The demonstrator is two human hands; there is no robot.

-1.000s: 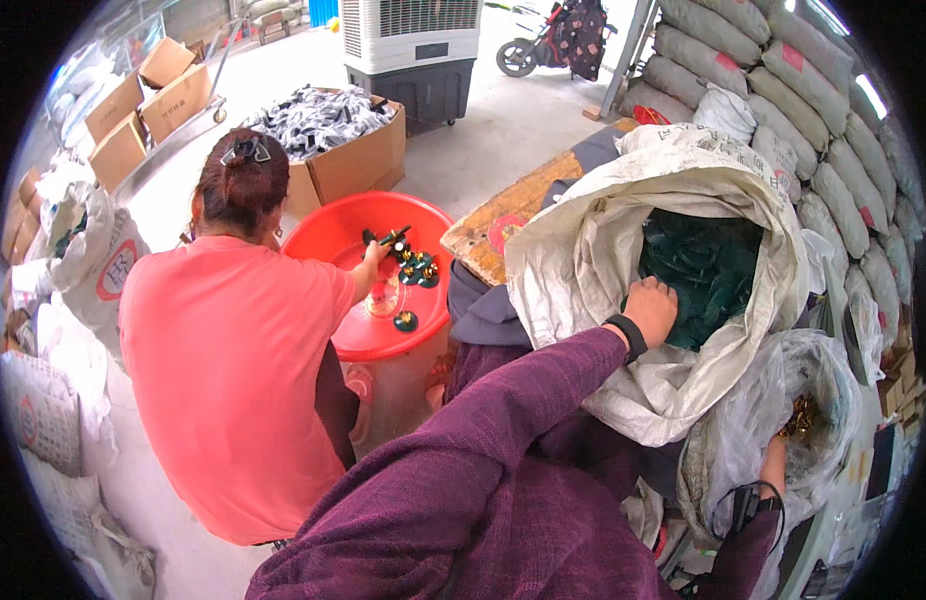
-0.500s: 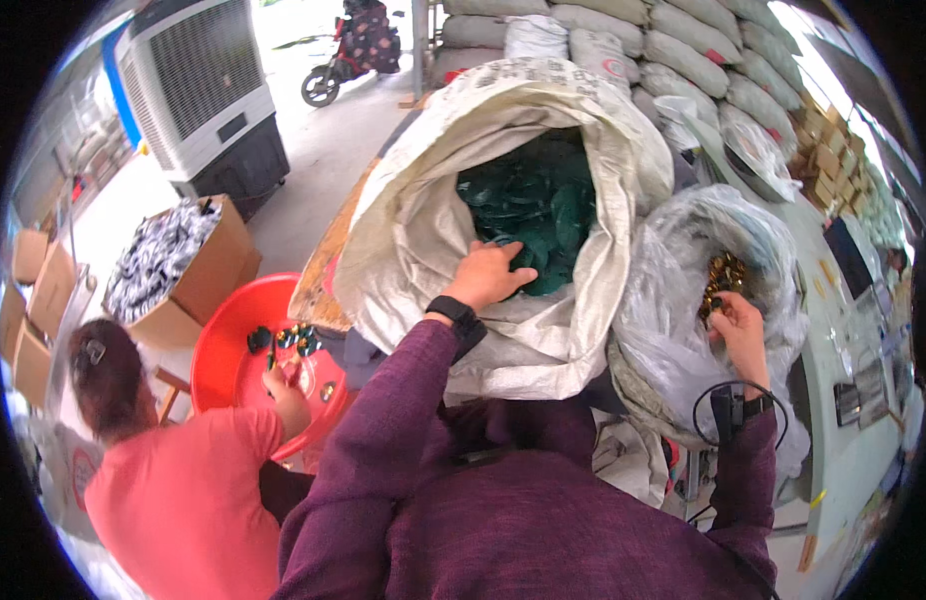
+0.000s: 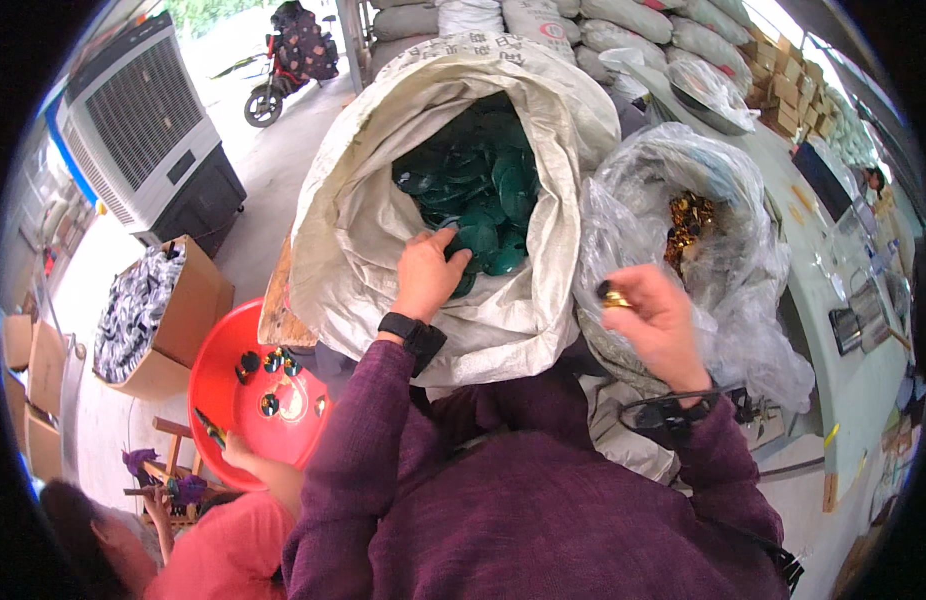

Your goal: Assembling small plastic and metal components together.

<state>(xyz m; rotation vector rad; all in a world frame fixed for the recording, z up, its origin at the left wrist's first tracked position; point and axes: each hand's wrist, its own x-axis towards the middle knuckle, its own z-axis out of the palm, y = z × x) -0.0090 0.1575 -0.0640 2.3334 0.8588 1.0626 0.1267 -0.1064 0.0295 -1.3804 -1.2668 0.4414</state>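
Note:
A large white woven sack (image 3: 333,215) gapes in front of me, with many dark green, glossy round discs (image 3: 483,170) inside. My left hand (image 3: 428,278) reaches over its near side, thumb and fingers closed at the edge of one green disc (image 3: 478,236). To the right, a clear plastic bag (image 3: 623,190) holds small shiny gold pieces (image 3: 691,222). Just before that bag, my right hand (image 3: 655,325) is raised, pinching a small gold-and-black round part (image 3: 613,297) between thumb and fingertips.
At the left, a person in a pink shirt (image 3: 233,545) works at a red basin (image 3: 208,400) with several green-and-gold pieces in it. A cardboard box (image 3: 193,320) and an air cooler (image 3: 143,110) stand beyond. On the right runs a pale table (image 3: 843,400).
My right hand has come out of the plastic bag, toward me and left, with the gold-and-black part. My left hand has closed on a disc. The view has shifted; the co-worker has leaned lower.

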